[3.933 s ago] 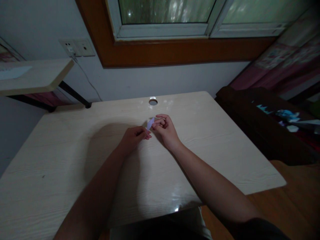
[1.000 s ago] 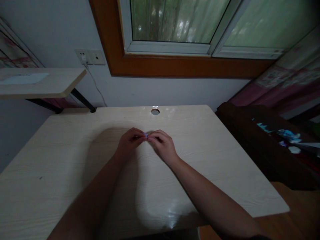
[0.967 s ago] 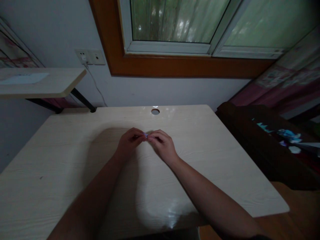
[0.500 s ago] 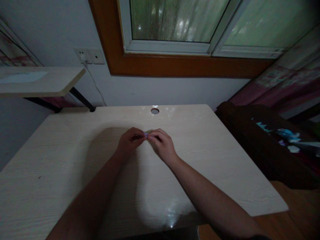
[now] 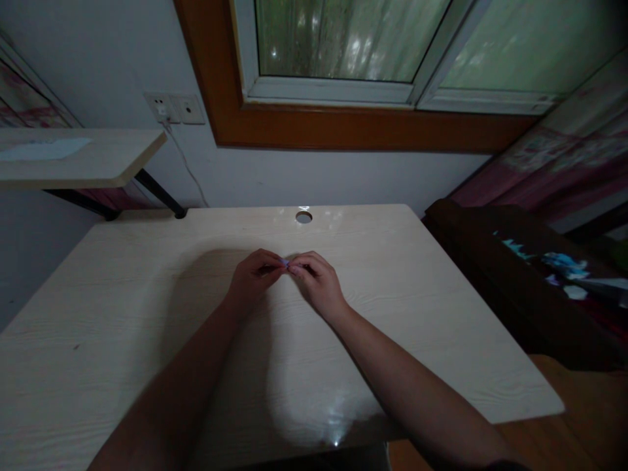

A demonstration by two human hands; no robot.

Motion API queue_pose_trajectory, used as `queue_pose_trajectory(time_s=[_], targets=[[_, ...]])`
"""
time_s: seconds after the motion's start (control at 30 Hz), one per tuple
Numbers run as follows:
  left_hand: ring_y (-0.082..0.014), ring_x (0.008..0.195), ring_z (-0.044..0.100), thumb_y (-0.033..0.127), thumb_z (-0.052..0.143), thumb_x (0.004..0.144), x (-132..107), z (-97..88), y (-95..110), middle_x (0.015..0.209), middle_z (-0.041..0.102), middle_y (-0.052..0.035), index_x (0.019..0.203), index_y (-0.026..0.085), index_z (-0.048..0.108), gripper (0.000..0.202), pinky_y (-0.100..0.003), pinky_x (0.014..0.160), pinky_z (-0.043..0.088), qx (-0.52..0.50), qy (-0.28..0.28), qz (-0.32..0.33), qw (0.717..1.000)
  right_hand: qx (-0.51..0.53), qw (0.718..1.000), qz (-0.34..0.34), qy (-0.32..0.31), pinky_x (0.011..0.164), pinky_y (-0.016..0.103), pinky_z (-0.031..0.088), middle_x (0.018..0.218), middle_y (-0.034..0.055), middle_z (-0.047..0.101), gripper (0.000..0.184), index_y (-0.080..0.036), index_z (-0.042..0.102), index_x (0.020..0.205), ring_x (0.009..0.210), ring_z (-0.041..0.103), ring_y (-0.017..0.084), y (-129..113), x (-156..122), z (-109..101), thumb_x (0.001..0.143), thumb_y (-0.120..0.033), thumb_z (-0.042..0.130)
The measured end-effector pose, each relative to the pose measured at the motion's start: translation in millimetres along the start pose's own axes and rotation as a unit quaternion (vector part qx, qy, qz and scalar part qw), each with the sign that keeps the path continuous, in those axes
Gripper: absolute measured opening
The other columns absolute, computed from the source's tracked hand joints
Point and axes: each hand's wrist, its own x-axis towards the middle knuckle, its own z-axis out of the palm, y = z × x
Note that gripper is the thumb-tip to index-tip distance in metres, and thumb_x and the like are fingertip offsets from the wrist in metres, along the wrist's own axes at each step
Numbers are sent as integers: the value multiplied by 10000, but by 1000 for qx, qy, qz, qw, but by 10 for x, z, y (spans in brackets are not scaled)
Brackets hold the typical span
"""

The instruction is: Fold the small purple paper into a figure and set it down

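Observation:
Between my fingertips is a tiny pale purple piece (image 5: pixel 285 262), too small and too covered to tell its kind. My left hand (image 5: pixel 254 273) pinches it from the left, thumb and fingers pressed together. From the right, my right hand (image 5: pixel 318 278) pinches its other side, and the fingertips of both hands nearly meet. Both hands are over the middle of the light wood-grain table (image 5: pixel 392 294). Most of the piece is hidden by the fingers.
A round cable hole (image 5: pixel 303 217) lies near the table's back edge. At the left, a raised shelf (image 5: pixel 112 154) on black legs bears a paper sheet (image 5: pixel 44 150). Dark brown furniture (image 5: pixel 481 275) with blue items (image 5: pixel 565 265) stands to the right. A cord hangs from the wall socket (image 5: pixel 174 109).
Almost nothing differs. Both hands keep their pinch on the small purple piece in the same place, and the view has shifted very slightly.

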Motion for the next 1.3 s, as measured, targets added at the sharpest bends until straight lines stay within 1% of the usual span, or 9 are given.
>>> queue_pose_trajectory(time_s=[0.13,0.33,0.47,0.7,0.83,0.93,1.3], targets=[[-165,857,653,286,749,822,-8,4,-25,935,672,-61,852,207,717,90,-293,776,534,1,1,8,1000,0,1000,-9,1,803,324,487,894,30,670,85,-252,697,876,869,624,180,9,-1,6,920,-284,630],[-151,827,653,287,760,814,-7,13,-64,919,678,-50,830,204,715,95,-269,749,531,19,8,11,1000,-2,1000,-16,-6,792,311,480,892,26,661,101,-239,689,884,863,618,167,26,-2,9,934,-277,609],[-152,815,656,295,763,808,-2,20,-61,907,679,-51,819,199,710,111,-269,737,539,10,13,10,1000,1,1000,-7,-1,785,312,485,891,27,669,103,-242,693,884,857,624,170,38,-6,20,928,-296,617],[-150,824,649,300,747,819,-1,20,-40,921,673,-54,813,193,703,116,-272,747,542,1,8,-13,1000,22,1000,15,6,806,321,495,918,34,685,91,-244,704,890,873,638,180,52,-13,34,906,-314,649],[-147,812,642,291,752,814,0,22,-42,913,669,-52,820,192,701,112,-260,725,530,-1,7,-11,1000,19,1000,17,4,791,313,487,898,30,680,98,-241,703,881,860,635,175,48,-9,30,905,-321,652],[-151,823,642,296,754,813,-3,21,-56,918,667,-52,832,196,703,114,-266,736,529,-5,-2,-16,1000,17,1000,18,5,768,307,482,894,28,677,98,-238,700,876,839,630,171,40,-5,29,903,-319,652],[-147,815,646,284,758,809,1,24,-82,912,669,-43,829,202,700,102,-266,738,524,10,5,-19,1000,16,1000,24,5,749,303,477,882,26,673,99,-239,702,873,822,621,169,78,-9,41,897,-325,658]])
